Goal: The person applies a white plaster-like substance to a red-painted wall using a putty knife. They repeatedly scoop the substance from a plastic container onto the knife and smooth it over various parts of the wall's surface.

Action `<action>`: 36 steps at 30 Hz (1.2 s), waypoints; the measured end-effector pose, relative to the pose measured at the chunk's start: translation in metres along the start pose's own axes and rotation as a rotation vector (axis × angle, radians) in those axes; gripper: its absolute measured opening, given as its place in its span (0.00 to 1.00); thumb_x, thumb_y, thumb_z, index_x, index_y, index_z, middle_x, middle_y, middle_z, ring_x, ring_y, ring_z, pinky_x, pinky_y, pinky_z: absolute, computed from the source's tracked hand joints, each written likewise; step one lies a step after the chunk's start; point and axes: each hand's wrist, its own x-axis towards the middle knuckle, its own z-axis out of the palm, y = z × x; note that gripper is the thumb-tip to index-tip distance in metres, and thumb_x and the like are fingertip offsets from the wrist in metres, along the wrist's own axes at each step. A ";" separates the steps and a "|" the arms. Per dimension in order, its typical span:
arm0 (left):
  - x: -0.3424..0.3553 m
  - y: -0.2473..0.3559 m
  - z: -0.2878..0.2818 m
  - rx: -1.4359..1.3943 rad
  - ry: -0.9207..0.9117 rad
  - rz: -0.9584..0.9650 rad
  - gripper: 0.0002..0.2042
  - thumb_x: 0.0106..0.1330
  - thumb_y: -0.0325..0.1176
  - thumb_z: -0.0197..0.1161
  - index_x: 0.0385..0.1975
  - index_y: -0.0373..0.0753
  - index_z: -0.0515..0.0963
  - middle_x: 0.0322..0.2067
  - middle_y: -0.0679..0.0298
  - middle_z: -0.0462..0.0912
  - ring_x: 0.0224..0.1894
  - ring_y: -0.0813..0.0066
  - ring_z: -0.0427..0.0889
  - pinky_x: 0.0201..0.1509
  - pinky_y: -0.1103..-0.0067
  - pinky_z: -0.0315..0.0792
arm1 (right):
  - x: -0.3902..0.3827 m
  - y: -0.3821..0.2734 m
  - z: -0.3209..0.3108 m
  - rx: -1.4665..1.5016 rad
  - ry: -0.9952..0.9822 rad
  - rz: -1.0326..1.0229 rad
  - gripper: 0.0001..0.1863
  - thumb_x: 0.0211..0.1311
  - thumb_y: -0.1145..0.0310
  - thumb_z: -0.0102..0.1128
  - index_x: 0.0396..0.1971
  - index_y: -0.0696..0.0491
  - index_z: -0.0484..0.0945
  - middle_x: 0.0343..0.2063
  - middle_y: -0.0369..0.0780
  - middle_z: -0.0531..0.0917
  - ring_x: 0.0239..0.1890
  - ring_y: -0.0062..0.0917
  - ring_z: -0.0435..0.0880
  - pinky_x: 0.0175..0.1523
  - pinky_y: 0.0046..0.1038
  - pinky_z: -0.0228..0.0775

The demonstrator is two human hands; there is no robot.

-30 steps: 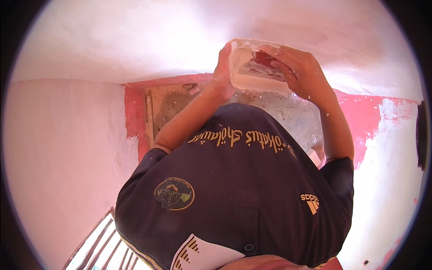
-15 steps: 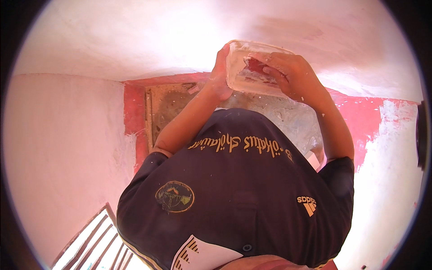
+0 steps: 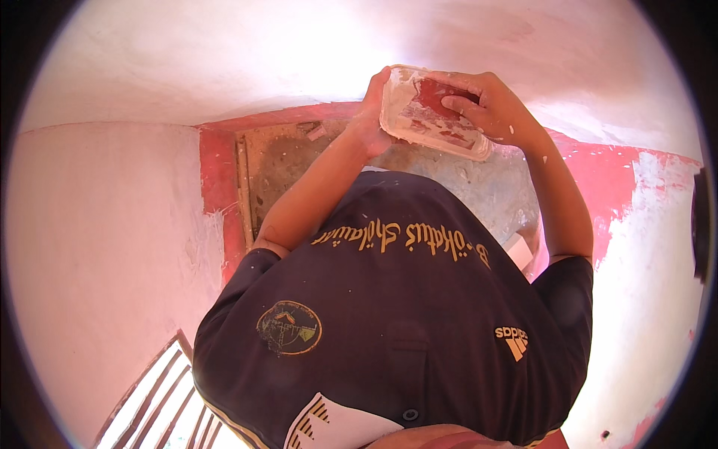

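My left hand [image 3: 372, 117] grips the left end of a translucent rectangular plastic container [image 3: 402, 112] coated with pale paste. In my right hand [image 3: 497, 110] is a flat red tool [image 3: 441, 97], perhaps a scraper, smeared with the same paste and held inside the container, with my fingers curled on its upper right part. The container is tilted, its inside facing me, just above my dark short-sleeved shirt [image 3: 389, 314]. Pale specks dot my right hand and wrist.
A white wall [image 3: 224, 60] rises ahead, above a stained concrete floor [image 3: 280, 179] edged in red paint. A pale wall [image 3: 105, 247] is on the left, a barred opening [image 3: 149, 382] at lower left, and a patchily painted red-and-white wall [image 3: 598, 202] on the right.
The container has turned slightly, its right end now lower. My right hand has risen with the red tool, which shows more of its surface inside the container.
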 end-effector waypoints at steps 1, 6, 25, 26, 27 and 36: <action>0.003 0.001 0.000 -0.006 0.001 -0.002 0.35 0.74 0.66 0.39 0.67 0.44 0.67 0.62 0.60 0.75 0.62 0.61 0.76 0.64 0.61 0.72 | 0.001 0.002 0.000 -0.023 0.023 -0.017 0.22 0.65 0.75 0.59 0.60 0.54 0.78 0.41 0.45 0.88 0.38 0.28 0.84 0.52 0.26 0.75; 0.013 0.011 0.017 0.084 -0.021 0.003 0.36 0.73 0.67 0.39 0.68 0.44 0.67 0.62 0.59 0.75 0.63 0.62 0.76 0.66 0.63 0.71 | -0.003 0.015 -0.014 -0.182 0.268 -0.186 0.20 0.67 0.75 0.57 0.59 0.52 0.79 0.43 0.46 0.87 0.40 0.35 0.86 0.52 0.29 0.76; 0.071 -0.142 0.115 -0.115 0.099 0.167 0.26 0.79 0.56 0.36 0.61 0.45 0.71 0.54 0.63 0.80 0.56 0.66 0.81 0.60 0.65 0.77 | -0.123 0.138 -0.057 -0.631 0.299 -0.548 0.27 0.52 0.74 0.64 0.56 0.41 0.80 0.28 0.35 0.82 0.33 0.33 0.84 0.35 0.34 0.77; 0.072 -0.144 0.113 -0.106 0.120 0.169 0.27 0.78 0.57 0.36 0.61 0.45 0.71 0.55 0.63 0.80 0.56 0.66 0.80 0.61 0.65 0.76 | -0.126 0.139 -0.056 -0.607 0.315 -0.591 0.27 0.53 0.73 0.65 0.56 0.41 0.81 0.28 0.35 0.82 0.33 0.33 0.84 0.35 0.34 0.77; 0.071 -0.147 0.112 -0.105 0.119 0.168 0.27 0.78 0.57 0.36 0.61 0.45 0.71 0.55 0.63 0.80 0.56 0.66 0.80 0.61 0.65 0.76 | -0.128 0.139 -0.055 -0.608 0.316 -0.589 0.27 0.53 0.73 0.65 0.56 0.41 0.81 0.28 0.35 0.82 0.33 0.33 0.84 0.35 0.34 0.77; 0.072 -0.151 0.108 -0.138 0.110 0.080 0.26 0.78 0.57 0.38 0.60 0.45 0.71 0.54 0.62 0.80 0.56 0.64 0.80 0.59 0.64 0.77 | -0.137 0.133 -0.063 -0.547 0.259 -0.523 0.24 0.54 0.72 0.66 0.54 0.44 0.82 0.24 0.36 0.79 0.30 0.32 0.81 0.34 0.34 0.75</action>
